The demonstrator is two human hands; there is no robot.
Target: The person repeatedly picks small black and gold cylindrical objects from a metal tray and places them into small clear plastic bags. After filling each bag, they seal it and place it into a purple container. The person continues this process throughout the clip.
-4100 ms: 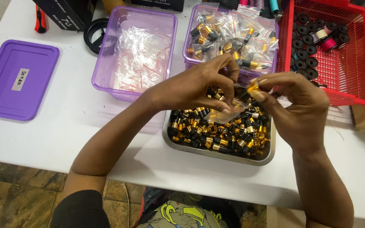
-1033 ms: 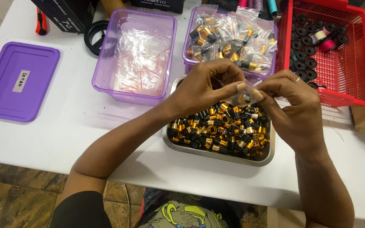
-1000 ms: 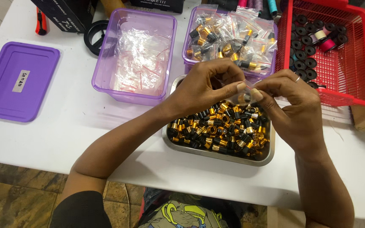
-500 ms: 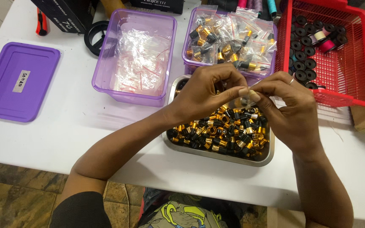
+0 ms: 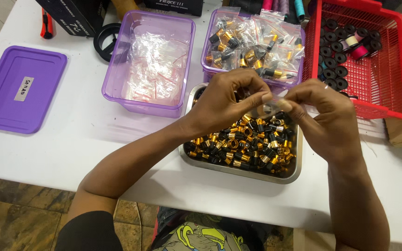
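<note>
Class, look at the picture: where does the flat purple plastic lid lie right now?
In the head view, the flat purple plastic lid lies on the white table at the far left, left of the purple tub of empty clear bags.

Seen from above, a left hand [image 5: 229,100] and right hand [image 5: 324,118] pinch a small clear bag [image 5: 275,103] together over a metal tray [image 5: 238,169] of gold and black caps [image 5: 243,144], on a white table [image 5: 70,148] beside purple tubs [image 5: 117,79] and a red basket [image 5: 396,56].
</note>
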